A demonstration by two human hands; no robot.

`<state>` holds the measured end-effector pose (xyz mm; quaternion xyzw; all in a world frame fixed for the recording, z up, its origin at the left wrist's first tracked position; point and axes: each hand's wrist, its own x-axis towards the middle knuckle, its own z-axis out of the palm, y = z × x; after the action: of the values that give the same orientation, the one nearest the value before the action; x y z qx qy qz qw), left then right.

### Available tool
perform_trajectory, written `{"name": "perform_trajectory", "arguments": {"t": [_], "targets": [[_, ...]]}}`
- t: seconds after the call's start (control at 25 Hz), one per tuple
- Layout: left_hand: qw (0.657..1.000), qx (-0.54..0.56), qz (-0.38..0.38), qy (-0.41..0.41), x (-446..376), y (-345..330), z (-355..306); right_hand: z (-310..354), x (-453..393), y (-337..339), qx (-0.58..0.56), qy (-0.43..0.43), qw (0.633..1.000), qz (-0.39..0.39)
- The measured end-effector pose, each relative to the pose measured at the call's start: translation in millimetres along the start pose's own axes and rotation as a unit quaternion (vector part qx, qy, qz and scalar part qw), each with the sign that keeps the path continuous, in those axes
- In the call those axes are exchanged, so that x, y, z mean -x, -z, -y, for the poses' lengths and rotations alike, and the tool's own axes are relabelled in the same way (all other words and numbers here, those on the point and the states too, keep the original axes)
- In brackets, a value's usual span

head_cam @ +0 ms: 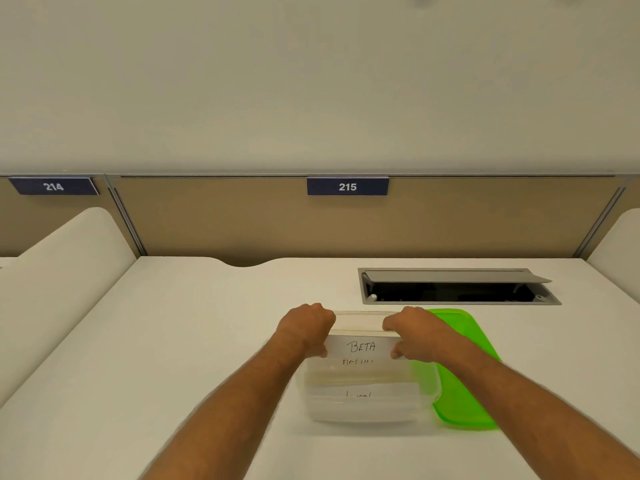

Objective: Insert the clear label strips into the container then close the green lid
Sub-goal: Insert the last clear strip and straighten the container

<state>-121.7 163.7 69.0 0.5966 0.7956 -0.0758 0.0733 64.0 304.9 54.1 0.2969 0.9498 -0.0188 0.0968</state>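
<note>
A clear plastic container (372, 407) stands open on the white desk in front of me. A clear label strip marked "BETA" (362, 347) is held over its opening. My left hand (306, 327) pinches the strip's left end and my right hand (414, 332) pinches its right end. Other strips with partly hidden writing lie lower down inside the container. The green lid (464, 382) lies flat on the desk against the container's right side, partly under my right forearm.
An open cable hatch (457, 289) with a raised grey flap is sunk into the desk beyond the container. A tan partition (242, 220) with a "215" sign (347, 186) closes the back. White side dividers stand at far left and far right.
</note>
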Motion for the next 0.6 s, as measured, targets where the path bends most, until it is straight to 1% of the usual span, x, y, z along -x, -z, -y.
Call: {"name": "perform_trajectory", "arguments": {"t": [0.32,0.6], "targets": [[0.998,-0.052,0.023,-0.014,-12,-13,-7,1,-11,-14,0.047,0.007,0.998,0.029],[0.997,-0.063,0.03,-0.017,-11,-22,-10,7,-10,-22,0.101,0.024,0.994,0.026]]}}
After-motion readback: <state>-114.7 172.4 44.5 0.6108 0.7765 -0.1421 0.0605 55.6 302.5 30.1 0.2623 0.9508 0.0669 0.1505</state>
